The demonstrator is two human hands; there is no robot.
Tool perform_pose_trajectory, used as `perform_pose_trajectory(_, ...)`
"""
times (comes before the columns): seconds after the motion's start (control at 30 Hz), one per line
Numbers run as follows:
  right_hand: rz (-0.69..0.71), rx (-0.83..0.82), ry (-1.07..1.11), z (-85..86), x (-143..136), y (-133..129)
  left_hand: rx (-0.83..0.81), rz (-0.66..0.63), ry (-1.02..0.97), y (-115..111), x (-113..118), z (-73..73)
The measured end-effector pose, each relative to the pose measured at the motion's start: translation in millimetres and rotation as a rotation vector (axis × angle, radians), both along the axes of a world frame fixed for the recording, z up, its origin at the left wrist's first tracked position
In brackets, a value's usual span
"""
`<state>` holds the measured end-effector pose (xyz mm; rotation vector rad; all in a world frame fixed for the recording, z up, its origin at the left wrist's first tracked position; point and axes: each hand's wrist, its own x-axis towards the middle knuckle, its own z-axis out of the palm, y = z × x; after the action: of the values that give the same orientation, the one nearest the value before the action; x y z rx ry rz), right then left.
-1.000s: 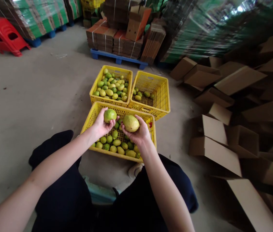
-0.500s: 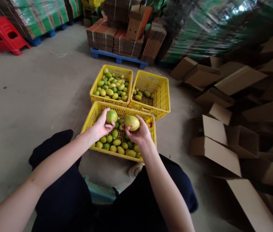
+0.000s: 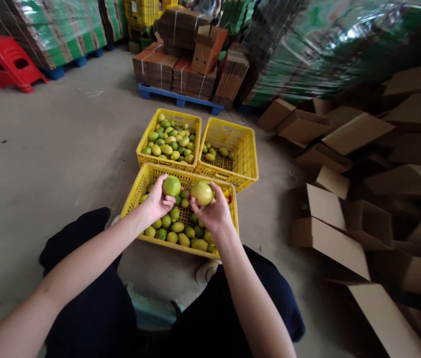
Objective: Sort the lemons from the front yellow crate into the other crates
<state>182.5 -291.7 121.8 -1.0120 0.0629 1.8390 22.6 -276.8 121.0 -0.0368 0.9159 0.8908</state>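
Since half a second ago the view has tipped up a little, setting the scene lower in the frame; the bare left hand [image 3: 161, 200] and bare right hand [image 3: 212, 209] have stayed over the near crate.

Largest are the green-and-brown stacks in shiny clear film, one at far left [image 3: 59, 30] and one at far right [image 3: 318, 54]. Along the right lies a jumbled heap of open brown cardboard boxes [image 3: 339, 246]. At the far middle, strapped bundles of flat brown cardboard [image 3: 195, 84] rest on a low blue pallet [image 3: 180, 98].

Three rectangular yellow plastic lattice crates stand close together on the grey floor [image 3: 64, 149]: the near crate [image 3: 176, 247], partly filled with green and yellow fruit; the far-left crate [image 3: 186, 121], fuller; and the far-right crate [image 3: 243, 154], with only a few. A red plastic stool [image 3: 7, 57] stands at far left.

The left hand's fingers and thumb are closed around a smooth round green fruit [image 3: 172, 186]. The right hand cradles a larger yellow-green fruit [image 3: 202, 193], just beside it but apart. Both are held above the near crate.
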Motion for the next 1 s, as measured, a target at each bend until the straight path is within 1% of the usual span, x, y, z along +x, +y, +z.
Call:
perform_pose_trajectory(0.1,0.015,0.154,-0.142,-4.6,-0.4,-1.8,0.124,-0.003,0.034,-0.8,3.0,-2.1)
perform_pose_trajectory(0.17,-0.009,0.263,-0.31,-7.6,-0.1,-4.0,0.27,-0.008,0.082,-2.1,3.6,-5.5)
perform_pose_trajectory(0.27,-0.095,0.488,-0.72,-10.9,1.5,-8.6,0.553,0.031,0.25,-6.0,0.1,-8.6)
perform_pose_trajectory(0.33,-0.112,0.68,-1.003,-11.7,3.2,-11.9,0.711,0.041,0.383,-9.8,-4.4,-7.2)
perform_pose_trajectory(0.37,-0.111,0.776,-1.119,-11.8,4.1,-13.5,0.77,0.024,0.433,-11.7,-6.6,-5.7)
perform_pose_trajectory(0.47,-0.154,0.999,-1.398,-12.2,6.2,-17.9,0.919,-0.04,0.525,-16.3,-11.0,-1.7)
perform_pose_trajectory(0.57,-0.256,1.117,-1.603,-13.1,8.2,-20.3,1.096,-0.022,0.581,-17.1,-11.1,-2.7)
perform_pose_trajectory(0.63,-0.283,1.151,-1.669,-14.1,10.1,-20.7,1.169,-0.006,0.624,-15.9,-10.9,-4.9)
perform_pose_trajectory(0.7,-0.275,1.156,-1.703,-15.5,12.3,-20.4,1.207,-0.015,0.693,-14.7,-11.8,-5.7)
perform_pose_trajectory(0.8,-0.244,1.144,-1.676,-17.9,15.4,-19.6,1.263,-0.025,0.791,-14.6,-14.5,-3.3)
perform_pose_trajectory(0.87,-0.239,1.132,-1.629,-18.5,16.5,-19.7,1.261,-0.037,0.795,-15.8,-15.7,-1.3)
perform_pose_trajectory(1.0,-0.236,1.093,-1.522,-13.3,15.2,-22.2,1.173,-0.052,0.754,-16.7,-16.4,-1.9)
